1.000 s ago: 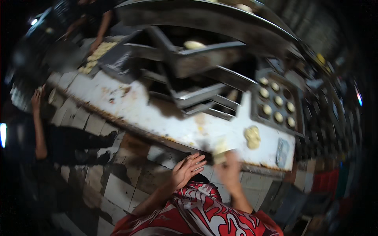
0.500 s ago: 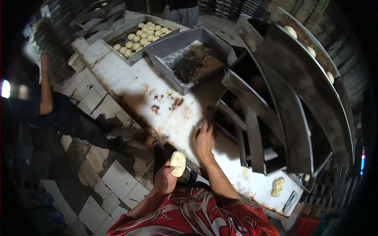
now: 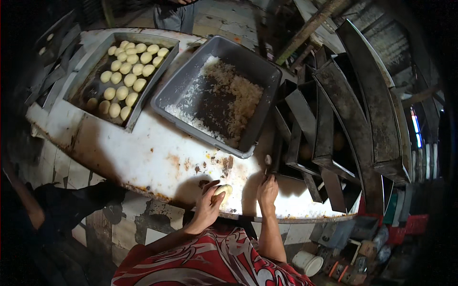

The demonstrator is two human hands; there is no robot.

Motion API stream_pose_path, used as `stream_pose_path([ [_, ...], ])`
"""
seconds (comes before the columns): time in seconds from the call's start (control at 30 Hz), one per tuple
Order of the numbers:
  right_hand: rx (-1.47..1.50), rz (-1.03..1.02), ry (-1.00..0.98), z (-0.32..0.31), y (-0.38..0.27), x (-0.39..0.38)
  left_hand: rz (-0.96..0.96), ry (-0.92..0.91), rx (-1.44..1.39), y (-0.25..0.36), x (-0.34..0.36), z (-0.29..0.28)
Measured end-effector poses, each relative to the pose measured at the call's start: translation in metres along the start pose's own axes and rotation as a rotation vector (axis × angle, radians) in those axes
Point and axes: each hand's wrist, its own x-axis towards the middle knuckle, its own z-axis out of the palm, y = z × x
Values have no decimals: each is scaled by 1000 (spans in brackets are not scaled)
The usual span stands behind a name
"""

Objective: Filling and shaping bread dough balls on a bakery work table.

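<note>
My left hand [image 3: 206, 207] is closed around a pale piece of dough [image 3: 223, 190] just above the near edge of the white table. Beside it, my right hand [image 3: 267, 193] pinches the handle of a small spoon [image 3: 268, 159], its bowl pointing away from me. In front of both hands stands a grey plastic tub [image 3: 195, 127] with a crumbly light-brown and white mixture [image 3: 242, 95] along its sides. To its left, a metal tray [image 3: 160, 78] holds several round dough balls [image 3: 122, 93].
Stacked long metal pans [image 3: 329, 114] crowd the table's right side, close to my right hand. Crumbs and brown stains mark the white tabletop [image 3: 162, 162]. One person [image 3: 174, 16] stands across the table, another [image 3: 57, 209] at the left. A white bucket [image 3: 307, 263] sits at lower right.
My view has swung to the right. My left hand has brought the dough from beside the table to over its edge. A spoon now shows in my right hand, which was by the pans.
</note>
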Motion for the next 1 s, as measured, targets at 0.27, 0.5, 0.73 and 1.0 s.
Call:
stream_pose_path([
  [0.27,519,-364,-26,-72,-109,26,108,-464,-465,52,18,-5],
  [0.5,-385,-717,-511,-27,-176,170,-156,-577,-590,36,29,-59],
  [0.73,-619,-761,-836,-34,-184,162,-326,-127,-362,16,18,-77],
  [1.0,-90,-598,-889,-123,-155,158,-376,42,-1004,64,34,-59],
])
